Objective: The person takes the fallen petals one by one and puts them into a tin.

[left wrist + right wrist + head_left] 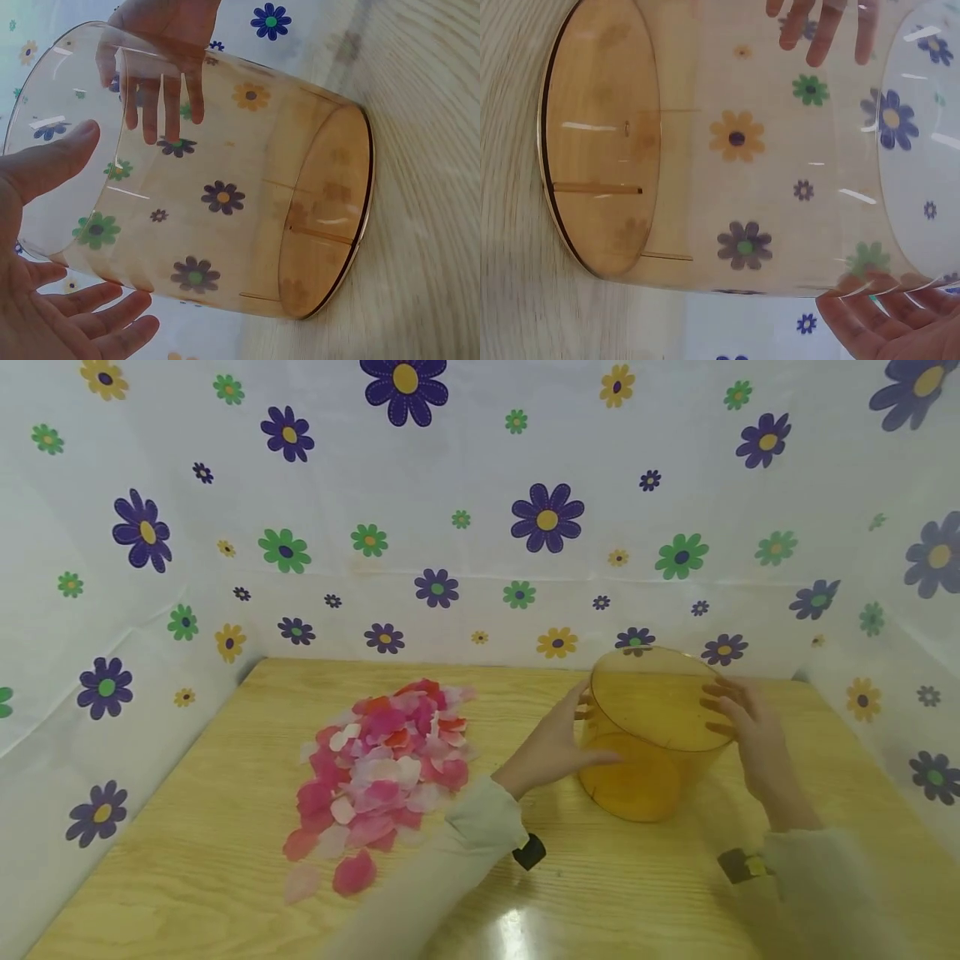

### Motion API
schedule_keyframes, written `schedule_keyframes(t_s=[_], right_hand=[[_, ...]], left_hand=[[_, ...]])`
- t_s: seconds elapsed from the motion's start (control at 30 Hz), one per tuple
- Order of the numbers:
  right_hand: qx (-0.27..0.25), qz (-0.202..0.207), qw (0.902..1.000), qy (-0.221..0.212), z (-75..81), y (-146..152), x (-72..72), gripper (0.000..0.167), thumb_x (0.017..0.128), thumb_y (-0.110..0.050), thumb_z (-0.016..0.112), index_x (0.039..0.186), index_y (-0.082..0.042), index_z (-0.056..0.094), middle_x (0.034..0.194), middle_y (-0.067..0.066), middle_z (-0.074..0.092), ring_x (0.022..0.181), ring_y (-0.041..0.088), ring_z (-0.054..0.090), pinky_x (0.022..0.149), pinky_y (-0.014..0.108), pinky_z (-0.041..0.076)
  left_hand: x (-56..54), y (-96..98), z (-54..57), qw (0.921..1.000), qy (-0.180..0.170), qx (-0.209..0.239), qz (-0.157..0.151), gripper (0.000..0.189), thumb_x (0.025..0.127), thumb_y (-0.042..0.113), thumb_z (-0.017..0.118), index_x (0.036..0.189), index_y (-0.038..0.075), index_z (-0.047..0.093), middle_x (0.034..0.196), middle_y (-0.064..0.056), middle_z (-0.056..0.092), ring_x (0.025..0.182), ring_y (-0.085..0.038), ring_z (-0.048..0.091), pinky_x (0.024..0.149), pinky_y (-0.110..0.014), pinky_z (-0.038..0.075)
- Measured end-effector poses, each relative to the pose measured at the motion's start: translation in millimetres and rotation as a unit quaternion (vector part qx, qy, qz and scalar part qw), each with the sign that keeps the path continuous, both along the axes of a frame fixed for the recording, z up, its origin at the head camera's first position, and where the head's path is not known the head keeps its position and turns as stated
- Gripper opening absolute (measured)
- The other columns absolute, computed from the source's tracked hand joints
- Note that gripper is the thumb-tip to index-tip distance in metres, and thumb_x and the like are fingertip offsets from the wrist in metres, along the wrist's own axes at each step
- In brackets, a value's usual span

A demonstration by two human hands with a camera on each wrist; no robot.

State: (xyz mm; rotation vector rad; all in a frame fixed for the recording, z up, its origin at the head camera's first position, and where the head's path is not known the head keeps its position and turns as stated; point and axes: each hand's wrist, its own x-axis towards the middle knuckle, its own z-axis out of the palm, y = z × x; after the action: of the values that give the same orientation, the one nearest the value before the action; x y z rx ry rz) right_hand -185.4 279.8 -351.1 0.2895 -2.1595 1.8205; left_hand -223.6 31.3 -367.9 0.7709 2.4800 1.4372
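Observation:
A clear amber plastic bin stands on the right part of the table, its wide mouth upward. At its left side is my left hand, fingers along the wall and thumb stretched across the near side. The left wrist view shows that hand with relaxed, spread fingers beside the bin. My right hand is at the opposite side near the rim, fingers extended against the wall. In the right wrist view, the right hand's fingers lie along the bin wall.
A heap of pink, red and white artificial petals spreads over the left half of the wooden table. White flower-printed cloth rises behind and at both sides. Dark objects are at the wrists.

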Motion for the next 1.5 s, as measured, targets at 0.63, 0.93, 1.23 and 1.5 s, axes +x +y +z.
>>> schedule_keyframes(t_s=[0.63, 0.93, 1.23, 1.5], right_hand=[[0.012, 0.090, 0.9944, -0.053, 8.2, -38, -7.5, 0.026, 0.097, -0.014, 0.050, 0.122, -0.009, 0.051, 0.111, -0.018, 0.059, 0.098, -0.004, 0.060, 0.078, 0.016, 0.053], [-0.076, 0.172, 0.9734, -0.131, 10.1, -27, -21.2, 0.022, 0.098, -0.014, 0.047, 0.115, -0.023, 0.058, 0.114, -0.014, 0.061, 0.102, 0.004, 0.060, 0.084, 0.021, 0.051], [-0.110, 0.229, 0.9587, -0.128, 9.2, -20, -27.1, 0.027, 0.099, -0.009, 0.042, 0.114, -0.023, 0.060, 0.115, -0.011, 0.062, 0.103, 0.007, 0.060, 0.085, 0.025, 0.050], [-0.061, 0.185, 0.9714, -0.136, 8.9, -25, -22.6, 0.023, 0.099, -0.013, 0.045, 0.116, -0.025, 0.054, 0.115, -0.014, 0.059, 0.103, 0.004, 0.058, 0.084, 0.022, 0.051]], left_hand=[[6.0, -74.1, 2.7, 0.9995, -0.023, -0.006, 0.019, 0.101, 0.076, 0.029, 0.078, 0.151, 0.030, 0.010, 0.151, -0.005, 0.033, 0.134, -0.027, 0.042, 0.110, -0.049, 0.034], [6.8, -78.2, 0.6, 0.9995, -0.020, -0.002, 0.023, 0.099, 0.077, 0.029, 0.077, 0.151, 0.027, 0.011, 0.151, -0.005, 0.033, 0.133, -0.027, 0.042, 0.110, -0.049, 0.034], [5.9, -76.7, 3.1, 0.9994, -0.021, -0.012, 0.023, 0.100, 0.076, 0.029, 0.077, 0.151, 0.027, 0.011, 0.151, -0.005, 0.033, 0.133, -0.027, 0.042, 0.110, -0.047, 0.034], [5.8, -79.5, 4.4, 0.9996, -0.022, -0.012, 0.013, 0.101, 0.076, 0.027, 0.078, 0.151, 0.025, 0.010, 0.151, -0.007, 0.032, 0.133, -0.027, 0.042, 0.111, -0.044, 0.034]])
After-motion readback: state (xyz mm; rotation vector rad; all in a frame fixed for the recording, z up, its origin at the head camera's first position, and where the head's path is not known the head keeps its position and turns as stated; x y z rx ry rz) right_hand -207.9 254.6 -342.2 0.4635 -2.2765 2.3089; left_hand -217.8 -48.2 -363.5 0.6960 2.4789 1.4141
